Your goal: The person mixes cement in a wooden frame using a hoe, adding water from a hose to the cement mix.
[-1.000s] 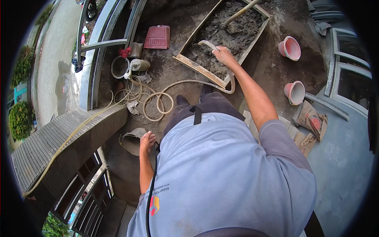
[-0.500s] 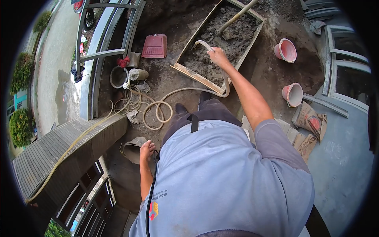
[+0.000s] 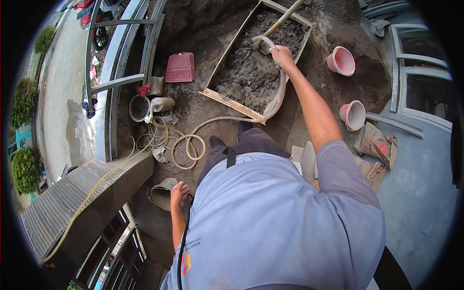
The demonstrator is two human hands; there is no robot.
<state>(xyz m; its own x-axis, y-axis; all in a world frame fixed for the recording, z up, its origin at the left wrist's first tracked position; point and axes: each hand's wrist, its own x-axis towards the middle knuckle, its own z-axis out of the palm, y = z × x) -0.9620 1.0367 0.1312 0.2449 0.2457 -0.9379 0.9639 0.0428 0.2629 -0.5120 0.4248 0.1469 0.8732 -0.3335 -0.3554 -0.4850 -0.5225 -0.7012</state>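
My right hand (image 3: 282, 57) is closed round a pale hose (image 3: 274, 102), a short way behind its end. The hose end curves over the grey wet mortar mix (image 3: 256, 72) in a wooden-sided mixing box (image 3: 232, 104). No water can be made out at the hose end. A long wooden handle (image 3: 286, 18) slants into the mix near the hose end; its working end is mostly buried. My left hand (image 3: 179, 194) hangs low at my side, fingers loosely bent and nothing visible in them. Beside it lies a tipped dirty bucket (image 3: 162, 193).
Loose hose coils (image 3: 186, 153) lie on the soil left of my feet. Two red-rimmed buckets (image 3: 341, 61) stand to the right, near a torn cement bag (image 3: 378, 145) and window frames (image 3: 425, 72). A red tray (image 3: 180, 67) lies left of the box.
My right hand has carried the hose end farther over the box, away from me and to the right, close to the wooden handle. My left hand stays almost still.
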